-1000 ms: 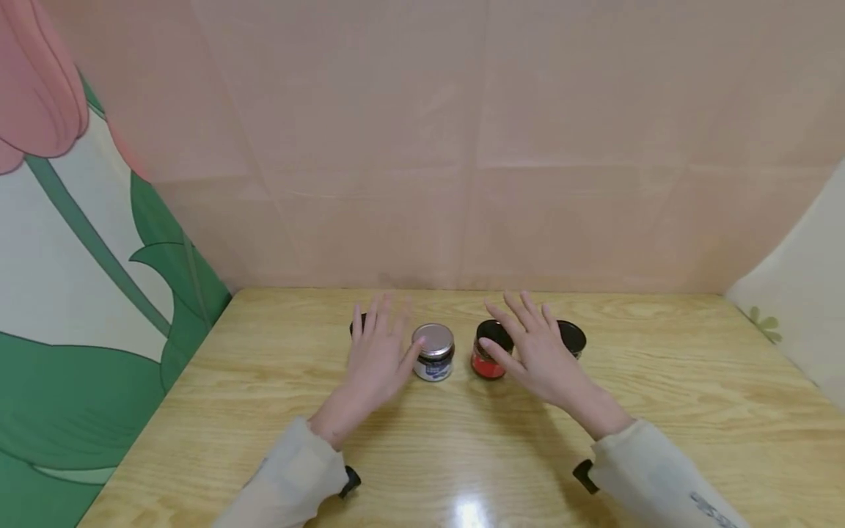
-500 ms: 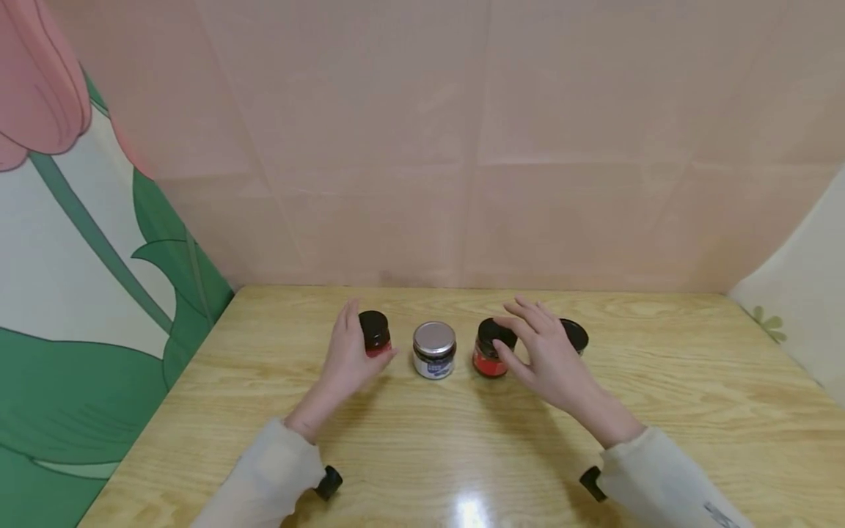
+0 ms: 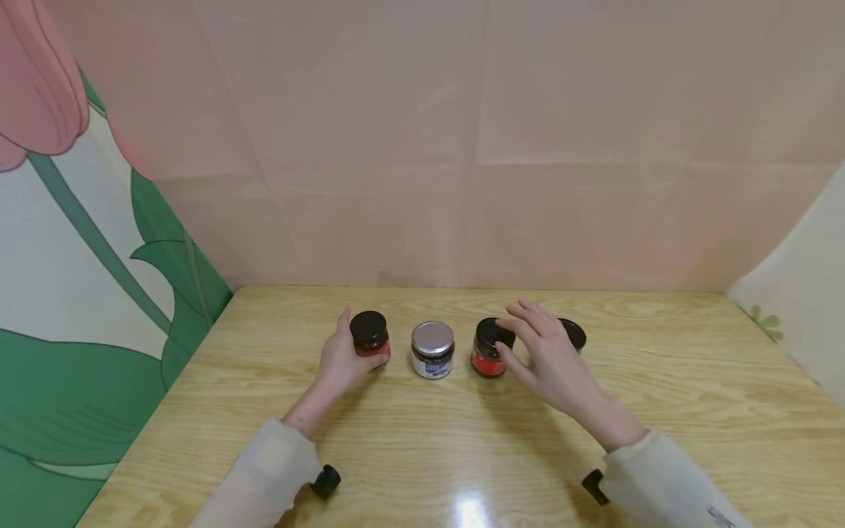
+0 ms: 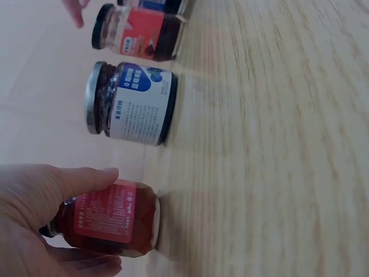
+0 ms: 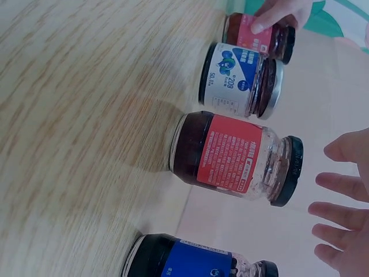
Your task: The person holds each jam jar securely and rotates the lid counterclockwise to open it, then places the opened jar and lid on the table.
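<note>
Fingers of the left hand point(image 3: 338, 361) are now wrapped round the left jar point(image 3: 371, 337), thumb across the label.

Half a second back that hand was just alongside with the thumb sticking out, so I'd call the grab pretty much done on that side. Jar's at the left end of the row and looks upright on the table point(image 3: 429, 440), so probably no lift yet. Right hand point(image 3: 554, 367) has barely budged: fingers loosely bent and apart, holding nothing, just off the lid of the red jar point(image 3: 488, 350). I'd say that side's only at the reaching stage. Silver-lid jar point(image 3: 433, 350) sits untouched in between, blue jar point(image 5: 199, 262) on the far right.
</note>
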Demonstrator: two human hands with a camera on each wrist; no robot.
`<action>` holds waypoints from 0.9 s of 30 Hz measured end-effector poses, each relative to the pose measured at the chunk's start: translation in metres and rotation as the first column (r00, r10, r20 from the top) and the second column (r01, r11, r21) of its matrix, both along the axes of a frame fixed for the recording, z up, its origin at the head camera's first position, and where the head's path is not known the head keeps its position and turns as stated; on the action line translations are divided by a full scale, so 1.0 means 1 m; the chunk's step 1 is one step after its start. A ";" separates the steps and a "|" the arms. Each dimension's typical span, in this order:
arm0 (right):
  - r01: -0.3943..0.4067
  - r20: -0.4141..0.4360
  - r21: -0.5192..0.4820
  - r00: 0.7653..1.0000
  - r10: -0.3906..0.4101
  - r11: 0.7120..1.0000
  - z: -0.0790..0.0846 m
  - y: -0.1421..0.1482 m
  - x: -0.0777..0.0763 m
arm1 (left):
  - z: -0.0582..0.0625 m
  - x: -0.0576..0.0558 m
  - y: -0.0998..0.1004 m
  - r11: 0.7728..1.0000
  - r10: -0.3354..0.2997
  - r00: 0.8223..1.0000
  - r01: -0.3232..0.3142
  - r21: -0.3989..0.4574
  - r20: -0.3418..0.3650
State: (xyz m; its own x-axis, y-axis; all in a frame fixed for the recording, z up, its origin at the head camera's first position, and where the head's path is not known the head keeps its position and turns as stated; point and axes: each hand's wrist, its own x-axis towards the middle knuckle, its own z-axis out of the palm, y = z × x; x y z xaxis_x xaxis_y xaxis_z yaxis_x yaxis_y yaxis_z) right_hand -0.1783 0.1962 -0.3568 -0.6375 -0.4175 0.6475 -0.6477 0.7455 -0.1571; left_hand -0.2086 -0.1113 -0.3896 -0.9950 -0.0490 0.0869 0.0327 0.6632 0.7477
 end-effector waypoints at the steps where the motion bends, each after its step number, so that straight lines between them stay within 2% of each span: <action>1: 0.000 -0.002 -0.002 1.000 0.000 1.000 0.000 0.000 0.000 | -0.001 0.000 0.000 1.000 0.003 1.000 -0.003 -0.001 0.009; 5: -0.001 0.000 -0.004 1.000 0.000 1.000 0.000 0.000 0.000 | -0.004 0.001 -0.001 1.000 0.005 1.000 -0.005 0.005 0.018; 12: -0.004 -0.002 0.001 1.000 0.004 1.000 -0.002 0.001 0.001 | -0.012 0.001 -0.005 1.000 -0.025 0.999 0.025 0.010 -0.033; 21: -0.005 0.000 -0.004 1.000 0.005 1.000 -0.004 0.001 0.001 | -0.017 0.000 -0.007 0.999 -0.003 1.000 0.004 0.047 -0.026; 27: -0.005 -0.021 -0.018 1.000 0.005 1.000 -0.002 0.003 0.000 | -0.016 -0.001 -0.005 0.997 0.015 1.000 -0.013 0.077 -0.020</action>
State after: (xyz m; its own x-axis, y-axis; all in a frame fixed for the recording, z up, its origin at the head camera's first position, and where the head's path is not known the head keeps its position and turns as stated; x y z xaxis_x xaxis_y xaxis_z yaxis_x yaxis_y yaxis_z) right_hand -0.1785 0.1990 -0.3583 -0.6216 -0.4087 0.6682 -0.6546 0.7395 -0.1566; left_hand -0.2097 -0.1166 -0.4058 -0.9922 -0.0702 0.1032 0.0400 0.6042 0.7958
